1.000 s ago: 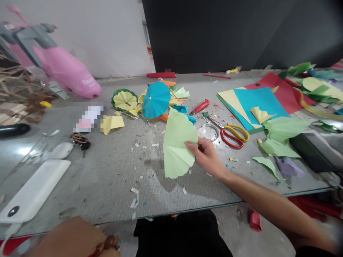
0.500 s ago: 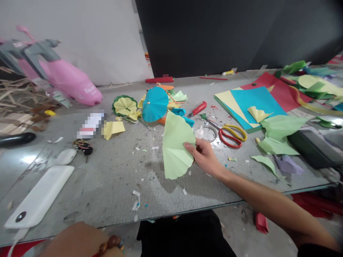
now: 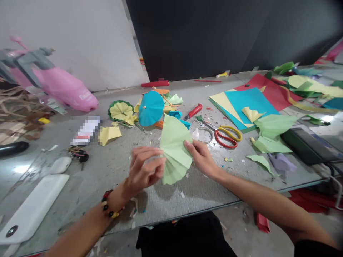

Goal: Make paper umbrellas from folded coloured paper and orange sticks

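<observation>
My right hand [image 3: 203, 157] is closed on the right, scalloped edge of a light green pleated paper fan [image 3: 175, 150], thumb on top. The half-round paper is held up over the table, its straight edge facing left. At the middle of that straight edge, the curled fingers of my left hand [image 3: 147, 167] meet the paper; a beaded bracelet [image 3: 108, 205] is on that wrist. Just behind the paper lie a blue paper umbrella [image 3: 151, 108] and a yellow and green paper flower [image 3: 121, 110]. A small white bottle [image 3: 195, 135] stands near my right fingers.
Scissors [image 3: 227, 136], a tape roll [image 3: 206, 135] and a red-handled cutter [image 3: 194, 111] lie behind my right hand. Coloured paper sheets [image 3: 249, 103] spread at the right. To the left are a white power bank [image 3: 34, 207], keys [image 3: 81, 155] and pink spray bottles [image 3: 69, 89].
My left hand has come up from the lower left to the straight edge of the paper fan. My right hand keeps its hold. The view has shifted slightly.
</observation>
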### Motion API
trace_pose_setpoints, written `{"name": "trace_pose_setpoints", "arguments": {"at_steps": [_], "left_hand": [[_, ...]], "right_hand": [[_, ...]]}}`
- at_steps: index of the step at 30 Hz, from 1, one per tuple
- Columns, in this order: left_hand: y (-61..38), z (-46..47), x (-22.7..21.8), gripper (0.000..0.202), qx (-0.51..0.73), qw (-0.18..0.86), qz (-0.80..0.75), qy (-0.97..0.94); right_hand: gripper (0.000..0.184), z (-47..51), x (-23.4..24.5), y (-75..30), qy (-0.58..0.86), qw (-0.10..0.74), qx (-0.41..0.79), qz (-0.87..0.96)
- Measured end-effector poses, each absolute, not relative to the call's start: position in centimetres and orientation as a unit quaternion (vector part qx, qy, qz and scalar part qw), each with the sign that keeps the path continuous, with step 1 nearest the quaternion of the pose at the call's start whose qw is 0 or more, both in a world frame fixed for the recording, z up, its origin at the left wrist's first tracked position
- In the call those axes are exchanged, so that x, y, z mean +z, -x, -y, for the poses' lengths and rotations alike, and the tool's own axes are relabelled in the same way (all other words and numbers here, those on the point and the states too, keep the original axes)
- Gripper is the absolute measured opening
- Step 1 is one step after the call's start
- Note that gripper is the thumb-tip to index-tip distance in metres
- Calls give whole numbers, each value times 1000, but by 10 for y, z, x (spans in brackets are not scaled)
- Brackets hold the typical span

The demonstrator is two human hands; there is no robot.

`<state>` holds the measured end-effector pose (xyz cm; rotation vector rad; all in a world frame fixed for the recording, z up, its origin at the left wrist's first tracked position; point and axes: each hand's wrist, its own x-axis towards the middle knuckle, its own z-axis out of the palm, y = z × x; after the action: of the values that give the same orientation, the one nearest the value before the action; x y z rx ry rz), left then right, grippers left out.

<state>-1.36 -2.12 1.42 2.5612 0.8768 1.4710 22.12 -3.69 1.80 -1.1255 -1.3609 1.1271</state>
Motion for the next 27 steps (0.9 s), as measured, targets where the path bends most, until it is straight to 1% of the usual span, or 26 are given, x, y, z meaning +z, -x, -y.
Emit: {"name": "trace_pose_setpoints", "arguments": {"at_steps": [1, 2, 3, 4, 7, 8, 10, 13, 15, 18, 22, 25, 27], "left_hand": [[13, 17, 11, 23, 482, -28, -242, -841], [11, 15, 8, 28, 461, -86, -224, -855], [8, 14, 6, 31, 441, -115, -207, -866], [5, 13, 5, 39, 425, -129, -188, -876], [-3, 16, 4, 72, 390, -106, -177, -897], [-5, 17, 4, 79, 382, -89, -191, -900], [-6, 16, 3, 86, 379, -56, -216, -898], [-2, 11, 2, 86, 379, -1, -232, -896], [1, 8, 1, 83, 400, 30, -223, -888], [1, 6, 1, 79, 436, 30, -204, -876], [1, 7, 0, 73, 446, 21, -214, -869], [2, 7, -2, 65, 457, 49, -248, -853], [3, 6, -4, 63, 474, 79, -279, -832]], "right_hand": [[48, 37, 19, -221, 466, 503, 467, 559], [47, 37, 19, -221, 464, 507, 470, 554], [46, 38, 20, -221, 463, 510, 474, 548], [45, 38, 21, -221, 461, 514, 478, 544], [43, 40, 24, -221, 453, 519, 482, 541], [43, 40, 25, -221, 449, 517, 487, 543], [43, 41, 25, -222, 442, 506, 502, 544], [43, 40, 23, -222, 440, 489, 519, 547], [43, 39, 21, -222, 438, 482, 519, 554], [42, 38, 19, -222, 439, 471, 516, 565], [43, 38, 21, -221, 446, 461, 520, 564], [45, 39, 23, -221, 438, 462, 530, 561], [41, 39, 23, -221, 426, 474, 546, 544]]}}
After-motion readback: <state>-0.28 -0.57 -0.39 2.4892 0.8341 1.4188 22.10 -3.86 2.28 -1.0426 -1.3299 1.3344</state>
